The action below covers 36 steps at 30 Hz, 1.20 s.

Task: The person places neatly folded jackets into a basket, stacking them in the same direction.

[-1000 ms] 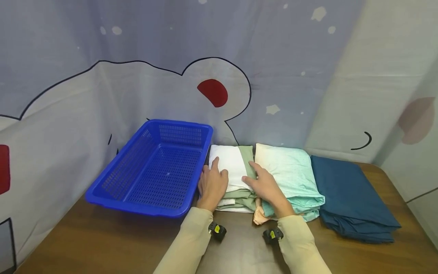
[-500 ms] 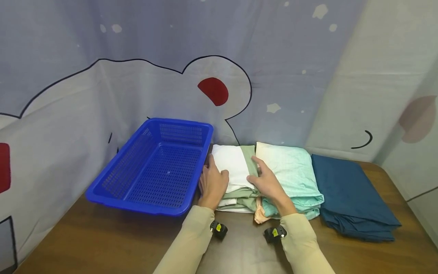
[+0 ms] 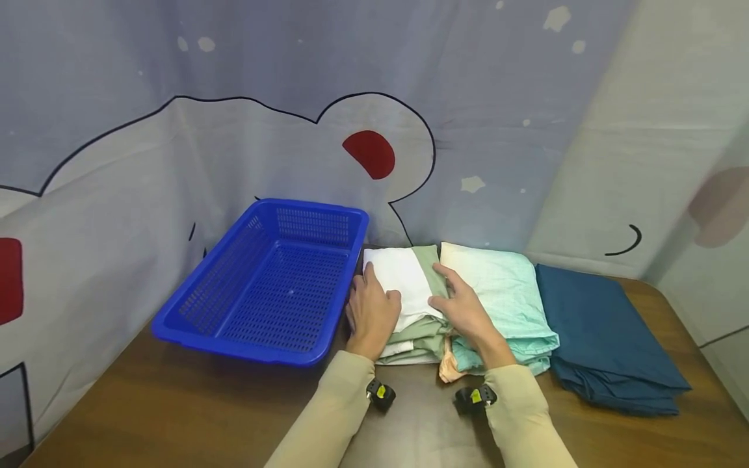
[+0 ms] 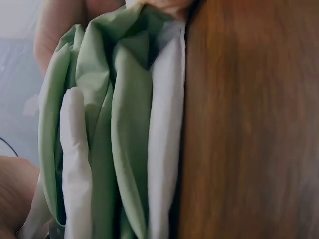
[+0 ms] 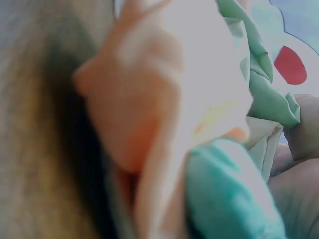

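A folded white-and-green cloth [image 3: 400, 273] lies in layers on the table between my two hands. My left hand [image 3: 372, 318] grips its left side, fingers down along the edge beside the basket and thumb on top. At the right side my right hand [image 3: 471, 315] holds it, thumb on the upper face and fingers down by the neighbouring pile. In the left wrist view the green and white layers [image 4: 132, 124] show from the front. A peach corner [image 5: 134, 99] and a mint fold [image 5: 229, 189] fill much of the right wrist view.
A blue plastic basket [image 3: 234, 354] stands to the left, close by the left hand. A folded mint-and-cream cloth [image 3: 500, 279] lies right of the hands, then a folded navy cloth [image 3: 603, 331]. Behind the wooden table [image 3: 175, 403] hangs a printed curtain [image 3: 486, 130].
My right hand has closed in on the cloth's right edge. The white top layer now sits a little more rumpled at the front. The head view has shifted slightly.
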Tool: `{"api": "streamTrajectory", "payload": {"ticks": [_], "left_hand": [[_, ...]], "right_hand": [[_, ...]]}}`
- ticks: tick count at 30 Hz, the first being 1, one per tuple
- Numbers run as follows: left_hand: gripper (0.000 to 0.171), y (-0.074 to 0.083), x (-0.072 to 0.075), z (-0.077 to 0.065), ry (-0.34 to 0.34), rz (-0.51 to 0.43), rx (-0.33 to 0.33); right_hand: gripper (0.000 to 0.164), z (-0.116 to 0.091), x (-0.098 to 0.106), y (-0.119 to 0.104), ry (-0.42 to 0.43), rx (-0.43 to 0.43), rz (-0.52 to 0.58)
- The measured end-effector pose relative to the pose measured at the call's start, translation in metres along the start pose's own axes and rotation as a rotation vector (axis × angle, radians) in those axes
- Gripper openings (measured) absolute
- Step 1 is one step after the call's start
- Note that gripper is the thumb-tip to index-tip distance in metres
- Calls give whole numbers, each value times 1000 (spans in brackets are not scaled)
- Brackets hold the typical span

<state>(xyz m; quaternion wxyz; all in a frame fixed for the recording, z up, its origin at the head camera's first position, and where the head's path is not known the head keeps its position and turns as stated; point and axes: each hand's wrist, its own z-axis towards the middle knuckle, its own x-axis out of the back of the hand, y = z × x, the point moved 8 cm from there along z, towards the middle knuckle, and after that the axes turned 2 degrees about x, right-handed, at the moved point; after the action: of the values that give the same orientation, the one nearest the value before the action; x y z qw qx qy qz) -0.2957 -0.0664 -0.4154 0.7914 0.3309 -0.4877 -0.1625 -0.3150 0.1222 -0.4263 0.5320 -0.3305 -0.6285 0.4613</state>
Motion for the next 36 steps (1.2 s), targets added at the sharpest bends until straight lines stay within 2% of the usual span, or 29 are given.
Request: {"api": "streamTrajectory", "payload": {"ticks": [5,13,21,26,30,36], "left_hand": [[70,12,4,-3,18,-51,-44],[65,36,21,-5,21,-100,-114],[67,61,50,-6,-19,-201,-143],[67,73,72,-5,-46,-212,-177],[65,75,92,0,-74,-219,-187],[65,66,117,12,-114,-251,-163]], "right_hand": [[71,-2,8,-8,18,3,44],[72,-8,28,-23,38,38,15],[71,-19,47,-39,53,81,27],[71,-26,49,-54,52,115,53],[70,-31,41,-67,24,148,86],[68,-32,27,-82,-15,190,121]]}}
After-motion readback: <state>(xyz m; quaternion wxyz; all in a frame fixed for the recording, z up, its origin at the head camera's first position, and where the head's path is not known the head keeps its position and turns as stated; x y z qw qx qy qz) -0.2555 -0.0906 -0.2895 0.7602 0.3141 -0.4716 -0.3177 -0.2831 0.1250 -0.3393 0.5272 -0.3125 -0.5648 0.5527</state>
